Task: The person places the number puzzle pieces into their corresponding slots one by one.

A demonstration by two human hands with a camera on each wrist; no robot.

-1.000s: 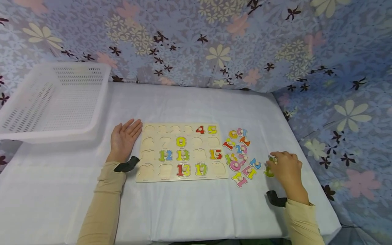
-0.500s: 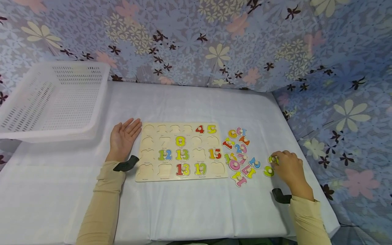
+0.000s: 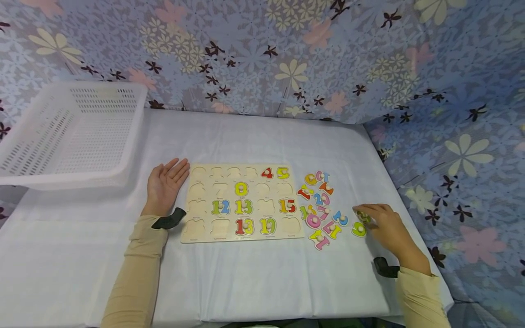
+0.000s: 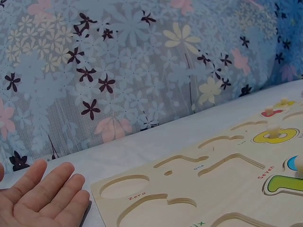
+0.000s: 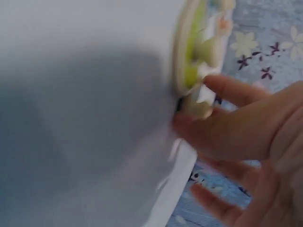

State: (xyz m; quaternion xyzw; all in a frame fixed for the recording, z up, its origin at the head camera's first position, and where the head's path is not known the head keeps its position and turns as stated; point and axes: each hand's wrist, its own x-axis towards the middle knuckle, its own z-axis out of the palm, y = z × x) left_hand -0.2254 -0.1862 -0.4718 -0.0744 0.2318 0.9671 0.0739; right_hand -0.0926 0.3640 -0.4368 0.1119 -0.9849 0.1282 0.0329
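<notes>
My left hand [image 3: 165,187] lies palm up on the cloth beside the left edge of the wooden number puzzle board [image 3: 254,217], fingers straight and holding nothing. In the left wrist view its fingers [image 4: 52,194] are near the recess marked Zero. Over at the right, my right hand [image 3: 387,228] pinches a small green number piece [image 3: 363,217] between thumb and fingers; its digit is mostly covered. Just below it lies another green piece [image 3: 359,229], shaped like a 6 or 9, flat on the cloth. The right wrist view is blurred, with that piece's knob [image 5: 208,52] close to the fingertips.
Several loose number pieces, among them a pink zero [image 3: 313,221] and a blue 2 [image 3: 340,218], lie right of the board. Several numbers, such as the red 4 [image 3: 267,173], sit in their recesses. A white plastic basket [image 3: 137,136] stands at the back left.
My right wrist has shifted right and toward the table's front edge, and the small green piece has come a little down and left with the fingers. The left hand has stayed put.
</notes>
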